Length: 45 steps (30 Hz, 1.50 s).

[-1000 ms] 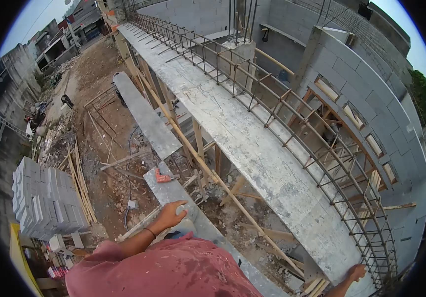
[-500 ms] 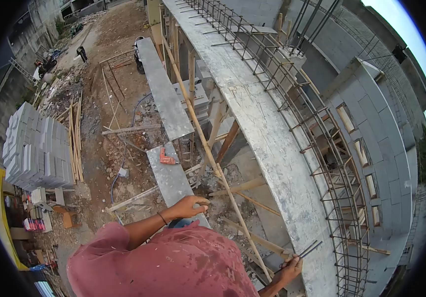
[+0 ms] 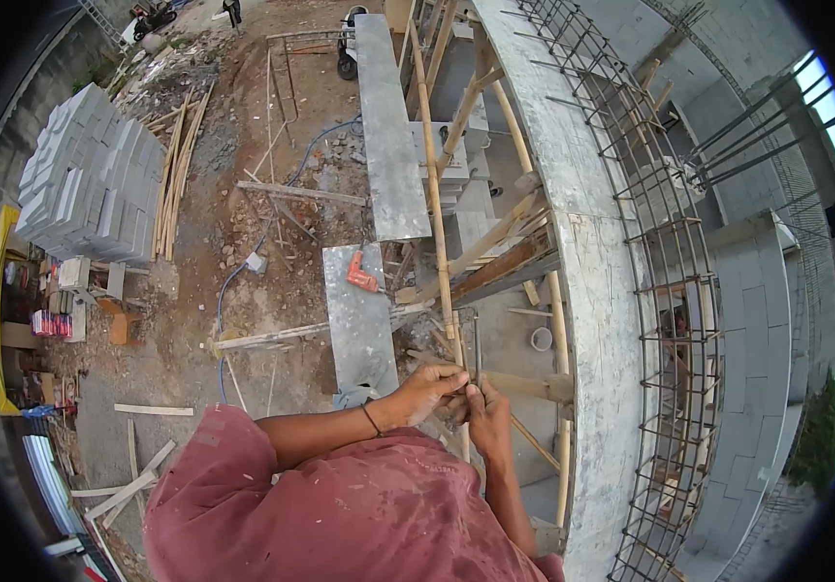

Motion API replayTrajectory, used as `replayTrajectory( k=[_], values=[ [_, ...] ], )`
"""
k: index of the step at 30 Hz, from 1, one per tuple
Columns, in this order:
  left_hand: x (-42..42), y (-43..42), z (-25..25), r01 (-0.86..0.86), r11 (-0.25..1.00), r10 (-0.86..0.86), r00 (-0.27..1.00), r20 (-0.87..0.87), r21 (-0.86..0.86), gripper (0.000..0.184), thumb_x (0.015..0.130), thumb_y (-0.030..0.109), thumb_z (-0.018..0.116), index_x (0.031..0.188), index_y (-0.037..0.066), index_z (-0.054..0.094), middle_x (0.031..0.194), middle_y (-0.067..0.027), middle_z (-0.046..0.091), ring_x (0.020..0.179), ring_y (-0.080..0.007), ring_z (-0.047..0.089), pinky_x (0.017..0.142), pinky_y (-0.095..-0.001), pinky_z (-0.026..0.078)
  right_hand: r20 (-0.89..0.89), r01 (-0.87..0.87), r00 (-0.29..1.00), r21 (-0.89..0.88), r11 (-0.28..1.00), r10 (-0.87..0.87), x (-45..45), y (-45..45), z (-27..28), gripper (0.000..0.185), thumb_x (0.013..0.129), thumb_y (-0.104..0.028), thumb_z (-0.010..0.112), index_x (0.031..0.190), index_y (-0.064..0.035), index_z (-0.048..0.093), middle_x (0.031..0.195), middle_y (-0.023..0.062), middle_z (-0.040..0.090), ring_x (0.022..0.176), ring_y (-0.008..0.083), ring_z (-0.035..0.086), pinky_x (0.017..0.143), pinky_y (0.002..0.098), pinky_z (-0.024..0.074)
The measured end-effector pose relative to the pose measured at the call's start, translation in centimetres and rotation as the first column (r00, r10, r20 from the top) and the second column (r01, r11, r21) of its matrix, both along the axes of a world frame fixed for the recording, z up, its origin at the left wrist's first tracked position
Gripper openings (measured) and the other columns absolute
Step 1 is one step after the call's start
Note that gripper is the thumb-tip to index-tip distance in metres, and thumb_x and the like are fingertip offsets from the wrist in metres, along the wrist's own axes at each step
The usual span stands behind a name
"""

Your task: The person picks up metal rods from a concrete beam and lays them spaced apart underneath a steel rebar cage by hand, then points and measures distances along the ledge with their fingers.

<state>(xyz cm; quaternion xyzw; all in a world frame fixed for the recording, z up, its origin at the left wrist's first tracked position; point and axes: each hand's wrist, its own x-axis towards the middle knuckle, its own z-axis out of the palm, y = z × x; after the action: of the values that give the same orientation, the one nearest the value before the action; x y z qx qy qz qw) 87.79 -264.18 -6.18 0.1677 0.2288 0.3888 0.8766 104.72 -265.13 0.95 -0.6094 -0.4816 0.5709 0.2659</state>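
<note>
My left hand [image 3: 429,391] and my right hand [image 3: 486,415] meet in front of my chest. Out of my right fist a thin dark metal rod [image 3: 478,347] points up and away from me. The left fingers are pinched together against the right hand, near the rod's lower end; whatever is between them is hidden. Just beyond the hands runs a bamboo pole [image 3: 434,184]. An orange power drill [image 3: 363,273] lies on a grey plank [image 3: 359,325] ahead and to the left.
At my right runs a long concrete-stained formwork board [image 3: 597,320], with a rebar cage [image 3: 674,281] along it. Timber props [image 3: 495,267] stand below. A stack of grey blocks [image 3: 88,179], bamboo poles [image 3: 181,175] and a second plank [image 3: 391,136] are farther left. Rubble covers the ground.
My right hand has moved left from the formwork board, bringing the thin rod to my chest. The left hand has moved right to meet it. My view has turned.
</note>
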Motion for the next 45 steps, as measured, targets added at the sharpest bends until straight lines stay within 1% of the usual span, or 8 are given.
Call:
replayTrajectory(
  k=[3,5,12,16,25,34,39,45],
  values=[
    [-3.0,1.0,1.1,-0.209,0.965,0.206,0.978,-0.032,-0.157,0.029,0.113,0.030,0.058,0.109,0.003,0.067,0.107,-0.0102,0.069,0.101,-0.0230,0.069,0.093,-0.0406,0.059,-0.030,-0.043,0.999,-0.033,0.998,0.042,-3.3,2.5,-0.5,0.025,0.114,-0.013,0.051,0.111,0.0065,0.067,0.087,0.0124,0.075,0.070,0.0160,0.069,0.067,0.0298,0.0589],
    [-5.4,2.3,1.3,-0.373,0.905,0.346,0.925,-0.157,-0.205,0.028,0.113,0.029,0.058,0.111,0.003,0.067,0.114,-0.0148,0.072,0.110,-0.0272,0.071,0.098,-0.0430,0.060,0.210,-0.055,0.978,0.198,0.979,0.012,-3.0,5.0,-2.6,0.023,0.113,-0.013,0.053,0.109,0.0058,0.065,0.090,0.0153,0.076,0.073,0.0188,0.072,0.072,0.0318,0.0616],
    [-20.3,2.7,-5.5,-0.790,0.582,0.656,0.597,-0.461,-0.194,0.031,0.114,0.029,0.056,0.128,0.002,0.063,0.127,-0.0192,0.072,0.111,-0.0293,0.073,0.102,-0.0454,0.061,0.121,0.389,0.751,0.714,0.582,-0.649,5.1,20.2,4.6,0.021,0.111,-0.018,0.061,0.103,-0.0002,0.069,0.074,0.0021,0.063,0.062,0.0064,0.052,0.057,0.0263,0.0422],
    [-26.2,3.1,-5.7,-0.862,0.484,0.687,0.483,-0.542,-0.155,0.033,0.114,0.029,0.057,0.130,0.001,0.064,0.127,-0.0174,0.072,0.109,-0.0268,0.072,0.101,-0.0425,0.061,0.325,0.299,0.527,0.793,0.530,-0.785,12.3,24.6,1.2,0.024,0.106,-0.017,0.062,0.096,0.0025,0.071,0.069,0.0085,0.066,0.063,0.0207,0.060,0.065,0.0392,0.0482],
    [-26.9,4.1,-4.2,-0.926,0.314,0.673,0.373,-0.639,-0.210,0.041,0.115,0.030,0.051,0.142,0.000,0.060,0.145,-0.0164,0.066,0.130,-0.0255,0.063,0.113,-0.0387,0.053,0.453,0.237,0.365,0.800,0.551,-0.813,13.0,24.5,-3.6,0.021,0.104,-0.018,0.063,0.101,0.0020,0.071,0.086,0.0210,0.072,0.075,0.0414,0.067,0.072,0.0473,0.0511],
    [-26.5,11.4,-6.0,-0.904,0.368,0.643,0.416,-0.643,-0.217,0.040,0.117,0.023,0.044,0.147,-0.001,0.055,0.149,-0.0178,0.062,0.134,-0.0285,0.061,0.116,-0.0414,0.052,0.460,0.257,0.354,0.789,0.558,-0.814,10.5,24.5,-1.6,0.017,0.104,-0.014,0.063,0.103,0.0018,0.069,0.081,0.0232,0.070,0.068,0.0426,0.065,0.067,0.0481,0.0503],
    [-26.2,22.4,-4.7,-0.759,0.624,0.528,0.584,-0.616,-0.184,0.038,0.116,0.018,0.047,0.147,-0.002,0.054,0.146,-0.0187,0.064,0.125,-0.0294,0.066,0.114,-0.0444,0.054,0.427,0.376,0.375,0.742,0.556,-0.823,10.2,24.2,-1.5,0.014,0.105,-0.010,0.062,0.106,0.0005,0.071,0.070,0.0109,0.058,0.060,0.0167,0.051,0.060,0.0343,0.0445],
    [-27.4,33.4,-2.5,-0.602,0.787,0.427,0.692,-0.582,-0.138,0.037,0.114,0.011,0.050,0.147,-0.003,0.054,0.140,-0.0175,0.067,0.120,-0.0289,0.070,0.109,-0.0437,0.057,0.430,0.408,0.341,0.734,0.544,-0.836,10.1,24.2,-1.4,0.013,0.105,-0.010,0.063,0.105,-0.0001,0.071,0.071,0.0089,0.058,0.061,0.0143,0.050,0.058,0.0327,0.0432]
  ],
)
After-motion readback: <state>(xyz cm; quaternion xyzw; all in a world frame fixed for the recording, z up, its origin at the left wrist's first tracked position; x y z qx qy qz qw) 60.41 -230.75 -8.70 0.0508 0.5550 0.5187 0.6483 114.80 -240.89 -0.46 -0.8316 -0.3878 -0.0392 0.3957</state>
